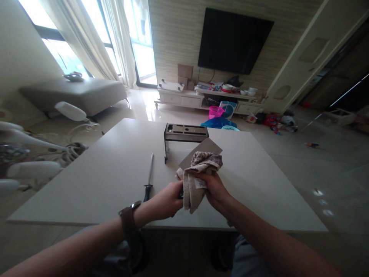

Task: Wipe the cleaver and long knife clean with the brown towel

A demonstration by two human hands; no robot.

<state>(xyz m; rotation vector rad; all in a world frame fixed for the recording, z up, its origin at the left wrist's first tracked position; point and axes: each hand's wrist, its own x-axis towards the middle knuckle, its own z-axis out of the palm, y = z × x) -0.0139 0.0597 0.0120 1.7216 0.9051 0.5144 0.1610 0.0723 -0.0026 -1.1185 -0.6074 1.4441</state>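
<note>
My left hand (pixel 170 200) is closed on the black handle of a cleaver near the table's front edge. The cleaver's wide blade (pixel 206 150) points up and to the right, its lower part covered by a cloth. My right hand (pixel 215 189) grips that patterned beige cloth (pixel 193 192), which is bunched over the blade and hangs down between my hands. A sharpening steel (pixel 150 169) with a black handle lies to the left of my hands. Behind the blade stands a dark-framed knife block (pixel 186 131).
The white table (pixel 115 173) spans the area before me. Beyond it are a blue plastic item (pixel 217 122), a pink basket (pixel 215 112) and a low white cabinet (pixel 180 100). White lamp arms (pixel 34 169) stand left of the table.
</note>
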